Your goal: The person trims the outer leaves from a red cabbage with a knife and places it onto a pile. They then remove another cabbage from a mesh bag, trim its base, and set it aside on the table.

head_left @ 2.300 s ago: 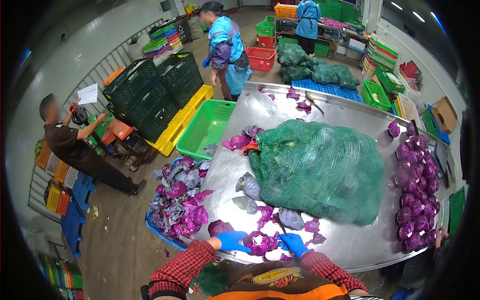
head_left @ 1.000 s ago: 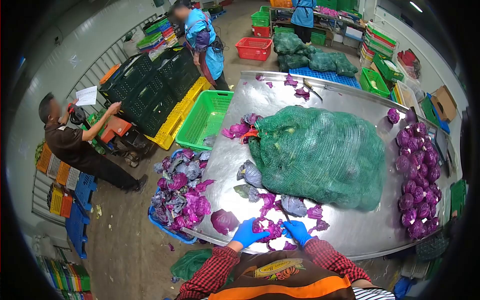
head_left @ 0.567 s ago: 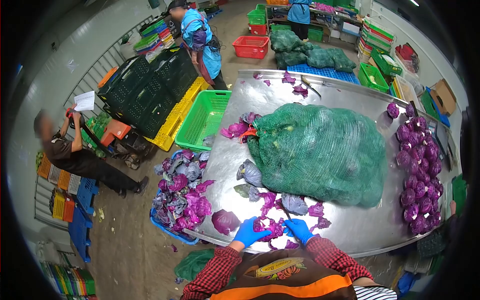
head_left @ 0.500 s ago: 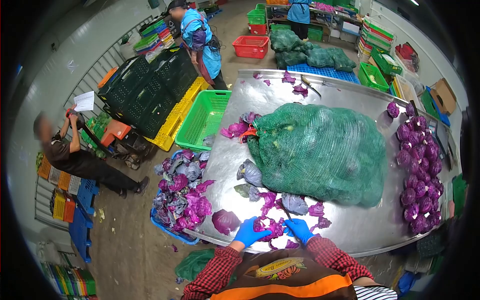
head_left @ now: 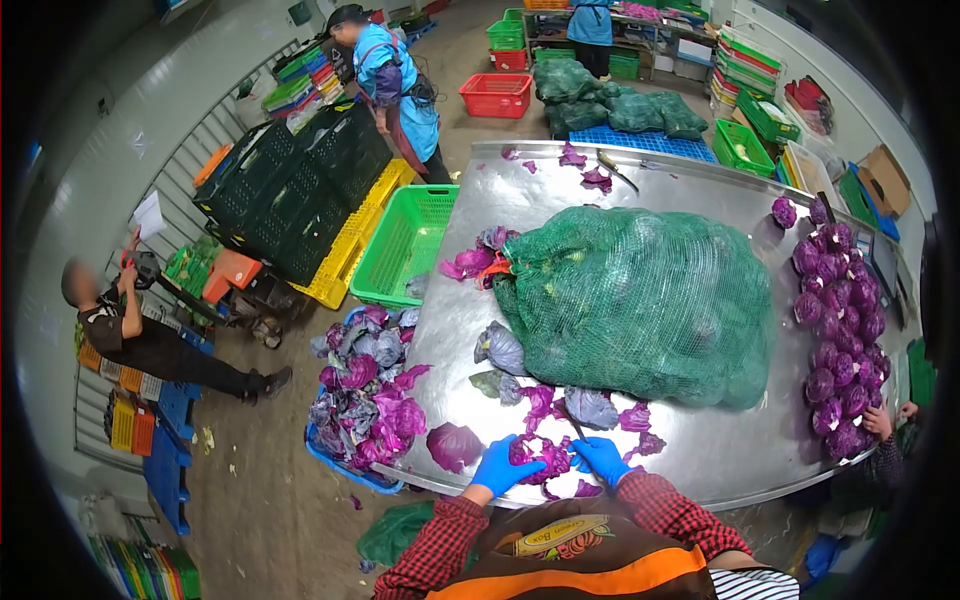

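Observation:
My left hand [head_left: 503, 466], in a blue glove, is closed around the side of a red cabbage [head_left: 545, 458] near the table's front edge. On the cabbage's other side, my gloved right hand [head_left: 602, 459] grips a slim, dark knife [head_left: 577, 428] that points away from me. Loose purple leaves [head_left: 588, 489] lie around both hands. Just beyond them rests a greyish-purple outer leaf [head_left: 591, 408]. Left of my left hand is a rounded purple piece of cabbage [head_left: 453, 447].
A big green mesh sack [head_left: 640, 305] fills the middle of the metal table [head_left: 450, 350]. Trimmed red cabbages [head_left: 838, 330] line its right side, with a person's hand [head_left: 878, 422] beside them. A blue basket of leaves [head_left: 318, 440] and a green crate [head_left: 385, 262] stand left.
Another person's hands have come into view at the right edge by the cabbages. The person at left has shifted the paper. My hands stay nearly in place on cabbage and knife.

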{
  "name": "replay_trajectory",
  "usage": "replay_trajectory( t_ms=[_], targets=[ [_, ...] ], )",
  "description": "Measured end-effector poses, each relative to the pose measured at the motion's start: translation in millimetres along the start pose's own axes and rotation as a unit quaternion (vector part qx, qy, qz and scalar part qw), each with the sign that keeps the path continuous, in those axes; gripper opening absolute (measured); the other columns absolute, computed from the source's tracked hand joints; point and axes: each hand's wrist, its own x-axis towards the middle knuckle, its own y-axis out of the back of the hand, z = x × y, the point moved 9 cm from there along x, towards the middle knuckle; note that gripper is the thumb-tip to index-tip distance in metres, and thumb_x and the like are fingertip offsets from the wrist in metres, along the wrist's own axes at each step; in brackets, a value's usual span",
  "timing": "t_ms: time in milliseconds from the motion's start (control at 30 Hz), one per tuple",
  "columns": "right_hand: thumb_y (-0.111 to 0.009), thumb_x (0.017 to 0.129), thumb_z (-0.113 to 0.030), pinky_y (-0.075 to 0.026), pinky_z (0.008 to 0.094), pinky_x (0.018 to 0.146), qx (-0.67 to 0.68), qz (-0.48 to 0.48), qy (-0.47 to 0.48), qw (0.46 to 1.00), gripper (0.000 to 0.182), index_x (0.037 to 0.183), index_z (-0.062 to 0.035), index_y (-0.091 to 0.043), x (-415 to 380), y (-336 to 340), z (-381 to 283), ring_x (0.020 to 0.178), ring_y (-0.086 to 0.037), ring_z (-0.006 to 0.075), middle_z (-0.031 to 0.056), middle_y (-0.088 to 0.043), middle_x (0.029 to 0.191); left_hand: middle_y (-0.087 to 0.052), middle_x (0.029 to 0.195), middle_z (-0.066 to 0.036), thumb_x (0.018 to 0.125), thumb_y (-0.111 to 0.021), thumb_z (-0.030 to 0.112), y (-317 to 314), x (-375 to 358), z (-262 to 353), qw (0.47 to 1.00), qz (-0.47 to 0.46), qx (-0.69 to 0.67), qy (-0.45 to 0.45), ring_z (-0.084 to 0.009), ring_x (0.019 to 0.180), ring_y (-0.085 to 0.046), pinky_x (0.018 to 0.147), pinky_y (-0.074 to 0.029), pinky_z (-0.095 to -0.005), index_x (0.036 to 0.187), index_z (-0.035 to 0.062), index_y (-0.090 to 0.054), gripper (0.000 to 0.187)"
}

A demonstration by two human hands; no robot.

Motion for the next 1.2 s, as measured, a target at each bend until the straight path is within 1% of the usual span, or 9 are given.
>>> replay_trajectory(
  t_ms=[167, 333, 567, 667, 800, 900, 933, 1033, 1200],
  targets=[
    [-0.06, 0.093, -0.028, -0.049, 0.0238, 0.051, -0.014, -0.003, 0.0, 1.0, 0.028, 0.094, -0.0007, -0.068, -1, 0, 0, 0.054, -0.059, 0.0119, 0.0079, -0.067, 0.075, -0.061, 0.114, -0.021, 0.068, -0.083, 0.042, -8, 3, -12, 0.999, -0.039, -0.005, 0.024, -0.0261, 0.102, -0.062, 0.089, -0.051, -0.0369, 0.125, -0.0054, -0.051, 0.081],
    [-0.059, 0.093, -0.027, -0.049, 0.0236, 0.051, -0.003, -0.004, 0.003, 1.0, 0.028, 0.096, -0.0001, -0.068, -1, 0, 0, 0.053, -0.058, 0.0114, 0.0076, -0.067, 0.074, -0.062, 0.113, -0.024, 0.068, -0.081, 0.046, -4, 2, -13, 1.0, 0.001, 0.014, 0.005, -0.0302, 0.102, -0.063, 0.087, -0.052, -0.0387, 0.125, -0.0049, -0.052, 0.082],
    [-0.059, 0.093, -0.026, -0.05, 0.023, 0.052, -0.001, -0.002, 0.008, 1.0, 0.028, 0.097, 0.0002, -0.068, 1, 1, 1, 0.054, -0.059, 0.0111, 0.0076, -0.067, 0.074, -0.059, 0.116, -0.026, 0.067, -0.082, 0.047, -10, 6, -20, 0.999, -0.032, -0.013, 0.007, -0.0311, 0.106, -0.061, 0.089, -0.051, -0.0386, 0.127, -0.0073, -0.048, 0.088],
    [-0.06, 0.093, -0.025, -0.049, 0.0227, 0.051, -0.001, -0.012, 0.006, 1.0, 0.027, 0.096, 0.0004, -0.068, 3, 1, 4, 0.055, -0.06, 0.0113, 0.0081, -0.067, 0.074, -0.05, 0.128, -0.026, 0.062, -0.084, 0.049, -7, 3, -28, 0.998, -0.001, 0.01, 0.058, -0.0302, 0.116, -0.054, 0.098, -0.046, -0.0387, 0.135, -0.0097, -0.038, 0.104],
    [-0.06, 0.092, -0.025, -0.049, 0.0232, 0.051, 0.0, -0.01, 0.003, 1.0, 0.027, 0.095, 0.0004, -0.068, 3, 1, 4, 0.055, -0.06, 0.0118, 0.0086, -0.067, 0.071, -0.051, 0.126, -0.028, 0.062, -0.083, 0.053, -8, 0, -29, 0.998, 0.044, 0.009, 0.053, -0.033, 0.114, -0.056, 0.095, -0.047, -0.0392, 0.136, -0.0114, -0.035, 0.109],
    [-0.06, 0.092, -0.025, -0.049, 0.0237, 0.051, 0.008, -0.013, 0.006, 1.0, 0.026, 0.094, 0.0003, -0.068, 4, 0, 4, 0.055, -0.06, 0.0125, 0.0088, -0.067, 0.071, -0.065, 0.109, -0.018, 0.062, -0.087, 0.039, -17, -5, -10, 0.99, 0.033, -0.134, 0.038, -0.023, 0.098, -0.064, 0.085, -0.052, -0.0338, 0.116, -0.0037, -0.058, 0.075],
    [-0.058, 0.093, -0.03, -0.051, 0.0246, 0.054, -0.024, -0.017, 0.007, 1.0, 0.032, 0.097, 0.0004, -0.068, 4, 1, 4, 0.056, -0.059, 0.0126, 0.009, -0.067, 0.077, -0.069, 0.099, -0.012, 0.063, -0.088, 0.033, -17, -7, -2, 0.987, 0.062, -0.148, -0.001, -0.0183, 0.089, -0.066, 0.08, -0.053, -0.0313, 0.104, 0.0002, -0.063, 0.058],
    [-0.058, 0.093, -0.03, -0.051, 0.0248, 0.053, -0.029, -0.009, 0.011, 0.999, 0.032, 0.097, 0.0004, -0.068, 1, 1, 0, 0.056, -0.059, 0.0127, 0.0089, -0.067, 0.076, -0.065, 0.102, -0.011, 0.064, -0.088, 0.032, -24, -6, 3, 0.987, 0.051, -0.148, -0.027, -0.0163, 0.089, -0.064, 0.08, -0.053, -0.0302, 0.11, -0.0012, -0.059, 0.063],
    [-0.059, 0.092, -0.029, -0.051, 0.0251, 0.053, -0.024, -0.011, 0.008, 1.0, 0.031, 0.097, 0.0, -0.068, 3, 2, 4, 0.055, -0.059, 0.0127, 0.0086, -0.067, 0.075, -0.069, 0.096, -0.012, 0.066, -0.086, 0.033, -13, -11, 2, 0.985, 0.093, -0.148, -0.007, -0.0195, 0.087, -0.067, 0.081, -0.053, -0.0321, 0.104, -0.0018, -0.063, 0.057]
  ],
)
